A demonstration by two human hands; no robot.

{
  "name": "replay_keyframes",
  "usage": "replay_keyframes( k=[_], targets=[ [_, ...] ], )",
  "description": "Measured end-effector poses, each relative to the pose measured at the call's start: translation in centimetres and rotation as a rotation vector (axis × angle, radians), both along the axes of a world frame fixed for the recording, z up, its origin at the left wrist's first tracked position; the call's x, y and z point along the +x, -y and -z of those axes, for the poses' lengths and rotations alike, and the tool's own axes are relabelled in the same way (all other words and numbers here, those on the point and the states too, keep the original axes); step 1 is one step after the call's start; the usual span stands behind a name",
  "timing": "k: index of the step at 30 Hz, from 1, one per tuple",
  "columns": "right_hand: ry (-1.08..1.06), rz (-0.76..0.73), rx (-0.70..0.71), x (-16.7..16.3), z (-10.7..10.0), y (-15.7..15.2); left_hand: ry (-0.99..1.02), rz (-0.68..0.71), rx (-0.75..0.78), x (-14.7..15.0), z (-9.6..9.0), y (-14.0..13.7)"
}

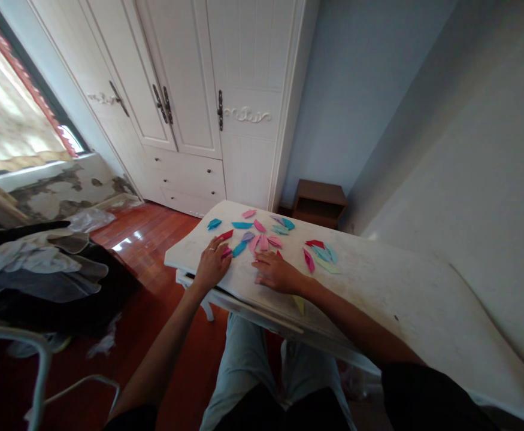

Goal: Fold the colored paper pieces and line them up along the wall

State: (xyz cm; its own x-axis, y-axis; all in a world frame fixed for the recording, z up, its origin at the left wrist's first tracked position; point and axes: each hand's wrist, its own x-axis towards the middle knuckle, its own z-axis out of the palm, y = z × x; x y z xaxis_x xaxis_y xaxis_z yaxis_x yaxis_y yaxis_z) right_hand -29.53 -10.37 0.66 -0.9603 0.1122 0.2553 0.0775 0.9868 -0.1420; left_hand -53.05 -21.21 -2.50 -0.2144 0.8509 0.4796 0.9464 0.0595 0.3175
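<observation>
Folded colored paper pieces lie scattered over the white tabletop. My left hand [214, 261] rests at the left with its fingers stretched out, touching a magenta folded paper piece [227, 252]. Just beyond its fingertips is a red folded piece [226, 235]. My right hand [276, 271] lies low over the table, fingers extended, beside the pink folded pieces [264, 242]; anything beneath its palm is hidden. Between the hands sits a blue piece [239, 249]. A yellow-green piece [298, 304] shows partly behind my right forearm.
The white table [378, 281] runs to the right along the wall. Another group of pieces, including a magenta one [309, 260], lies right of my hand. A white wardrobe [253, 72] and a brown bedside cabinet [319, 200] stand beyond. Piled clothes [41, 263] are at left.
</observation>
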Motion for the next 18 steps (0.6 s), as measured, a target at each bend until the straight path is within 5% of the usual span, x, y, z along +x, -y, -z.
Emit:
replay_keyframes(
  k=[4, 11, 18],
  targets=[
    [-0.043, 0.006, -0.053, 1.8, -0.4, -1.2, -0.051, 0.138, 0.008, 3.3, -1.3, -1.7],
    [0.132, 0.096, -0.026, -2.0, -1.2, -3.7, -0.158, 0.211, -0.197, 6.7, -1.2, -6.2],
    [0.136, 0.253, -0.011, 0.3, -0.8, -6.0, -0.156, 0.111, -0.193, 6.2, -0.6, -4.2]
  ],
)
